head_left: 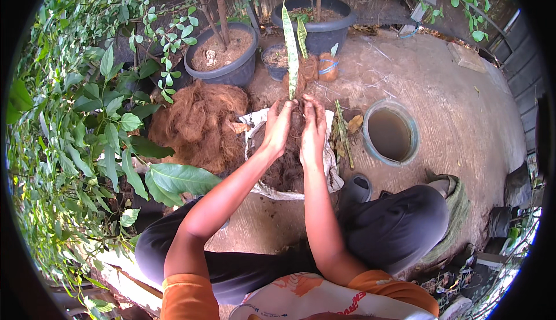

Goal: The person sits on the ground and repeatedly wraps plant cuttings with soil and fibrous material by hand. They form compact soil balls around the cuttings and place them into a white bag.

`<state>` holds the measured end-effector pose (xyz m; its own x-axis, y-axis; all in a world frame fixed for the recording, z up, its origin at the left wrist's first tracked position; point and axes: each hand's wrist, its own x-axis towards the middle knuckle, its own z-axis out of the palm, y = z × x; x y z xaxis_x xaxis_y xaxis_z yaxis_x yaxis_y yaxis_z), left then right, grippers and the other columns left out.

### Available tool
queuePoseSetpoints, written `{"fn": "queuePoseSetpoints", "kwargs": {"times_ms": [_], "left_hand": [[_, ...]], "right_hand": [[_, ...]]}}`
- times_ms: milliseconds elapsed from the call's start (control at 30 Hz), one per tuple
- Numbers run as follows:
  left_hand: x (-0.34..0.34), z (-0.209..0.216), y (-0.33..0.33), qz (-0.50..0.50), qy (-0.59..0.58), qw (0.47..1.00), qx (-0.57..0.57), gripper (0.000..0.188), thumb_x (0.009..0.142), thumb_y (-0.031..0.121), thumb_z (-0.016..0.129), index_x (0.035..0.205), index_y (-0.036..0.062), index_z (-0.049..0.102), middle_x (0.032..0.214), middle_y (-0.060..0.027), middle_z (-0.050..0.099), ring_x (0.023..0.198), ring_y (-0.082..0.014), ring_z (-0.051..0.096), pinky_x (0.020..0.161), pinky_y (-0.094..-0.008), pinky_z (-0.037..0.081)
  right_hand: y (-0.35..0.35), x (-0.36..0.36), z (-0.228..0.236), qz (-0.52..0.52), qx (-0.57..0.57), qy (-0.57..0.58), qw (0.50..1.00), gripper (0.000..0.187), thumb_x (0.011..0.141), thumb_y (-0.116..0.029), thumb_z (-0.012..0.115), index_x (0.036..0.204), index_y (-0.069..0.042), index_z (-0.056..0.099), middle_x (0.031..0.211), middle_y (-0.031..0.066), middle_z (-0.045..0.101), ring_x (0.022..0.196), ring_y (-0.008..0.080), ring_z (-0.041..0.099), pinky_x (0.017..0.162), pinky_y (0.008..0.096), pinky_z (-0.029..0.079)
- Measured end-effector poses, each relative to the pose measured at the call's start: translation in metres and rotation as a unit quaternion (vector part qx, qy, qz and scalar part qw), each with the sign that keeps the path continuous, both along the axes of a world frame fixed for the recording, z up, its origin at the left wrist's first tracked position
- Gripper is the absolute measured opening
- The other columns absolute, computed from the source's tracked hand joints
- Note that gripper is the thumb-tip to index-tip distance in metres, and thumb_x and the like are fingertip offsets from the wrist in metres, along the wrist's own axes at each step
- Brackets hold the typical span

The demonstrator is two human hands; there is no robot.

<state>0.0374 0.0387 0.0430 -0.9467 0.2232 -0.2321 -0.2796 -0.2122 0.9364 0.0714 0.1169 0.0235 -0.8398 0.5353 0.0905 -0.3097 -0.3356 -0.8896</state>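
Note:
A tall, upright snake plant leaf (291, 53), mottled green with pale edges, rises between my hands. Around its foot is a dark fibrous soil clump (297, 117). My left hand (278, 126) closes on the clump from the left, its thumb by the leaf's base. From the right, my right hand (313, 128) cups the same clump with curled fingers; their tips are partly hidden. Below both hands lies an opened white sack (267, 191) with dark, fibrous soil (285, 172) on it. Just beyond stand wrapped fibre balls (328, 67), one tied with blue string, with small snake plant leaves.
A brown coconut fibre heap (200, 123) lies left of the sack. To the right are cut stems (344, 134) and a round tub of murky water (391, 132). Large dark pots (229, 68) with plants stand behind. Leafy branches (110, 123) crowd the left side.

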Motion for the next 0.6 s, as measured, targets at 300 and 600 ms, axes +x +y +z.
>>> {"fn": "queuePoseSetpoints", "kwargs": {"times_ms": [300, 600], "left_hand": [[0.009, -0.001, 0.009, 0.111, -0.071, 0.986, 0.105, 0.041, 0.103, 0.032, 0.036, 0.119, -0.0012, 0.055, 0.105, -0.0062, 0.058, 0.093, -0.0128, 0.049, 0.088, -0.0304, 0.041], [0.013, -0.003, 0.005, 0.057, -0.026, 0.998, -0.013, 0.042, 0.104, 0.030, 0.032, 0.128, -0.0010, 0.047, 0.123, -0.0128, 0.051, 0.112, -0.0188, 0.046, 0.099, -0.0362, 0.039]], "right_hand": [[-0.031, -0.001, -0.007, -0.053, -0.020, 0.025, 0.998, 0.016, 0.099, -0.011, 0.048, 0.109, -0.002, 0.056, 0.112, 0.0059, 0.056, 0.109, 0.0150, 0.050, 0.099, 0.0301, 0.036], [-0.034, -0.004, -0.033, -0.027, -0.067, 0.031, 0.997, 0.011, 0.097, -0.013, 0.047, 0.103, -0.004, 0.051, 0.108, 0.0059, 0.050, 0.112, 0.0148, 0.046, 0.102, 0.0306, 0.032]]}}
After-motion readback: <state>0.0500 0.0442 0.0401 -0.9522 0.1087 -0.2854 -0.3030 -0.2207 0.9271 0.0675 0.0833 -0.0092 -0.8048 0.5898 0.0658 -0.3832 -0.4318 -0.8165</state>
